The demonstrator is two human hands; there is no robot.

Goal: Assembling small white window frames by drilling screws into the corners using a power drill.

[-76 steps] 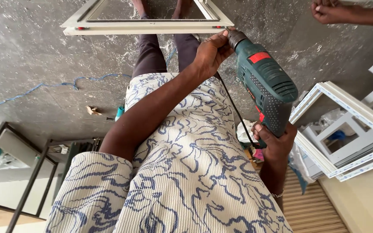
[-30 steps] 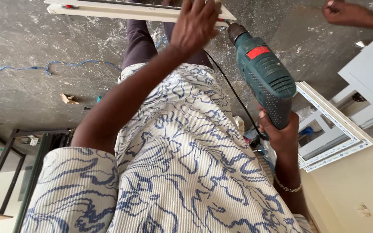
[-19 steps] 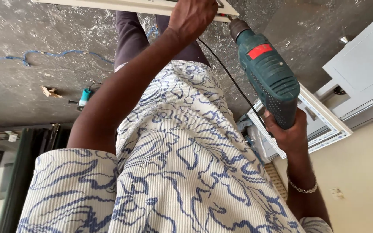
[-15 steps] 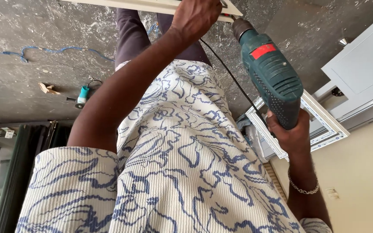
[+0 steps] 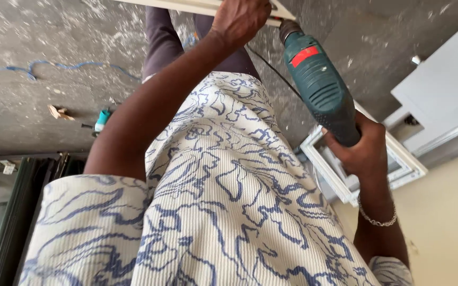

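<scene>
Status: my left hand (image 5: 239,18) is closed over the near rail of the white-painted rectangular frame (image 5: 197,6), which lies flat on the floor at the top edge of the view, just beyond my legs. My right hand (image 5: 364,151) grips the handle of the dark green corded power drill with a red label (image 5: 319,87); fingers wrapped tight, trigger finger hidden. The chuck end sits just beside the frame's corner, close to my left hand. The bit itself is hidden, so I cannot tell whether it touches the wood.

Progress, as a judgement: tool in hand and aimed, frame steadied. No hole, screw or fresh dust shows on the rail, so the drilling at this corner looks not yet done.

Materials:
- frame: smooth, matt white, flat moulded strips
- drill: ribbed plastic body, dull metal chuck, thin black cord (image 5: 263,61) trailing back over my lap
- rough grey concrete floor (image 5: 38,106), mottled and speckled with white dust
- loose blue cable (image 5: 54,66) snaking across it
- second white moulded frame (image 5: 409,169) lying behind my right hand
- my ribbed white shirt with blue wavy lines (image 5: 229,212)
- thin silver chain bracelet (image 5: 377,220) on the right wrist
</scene>
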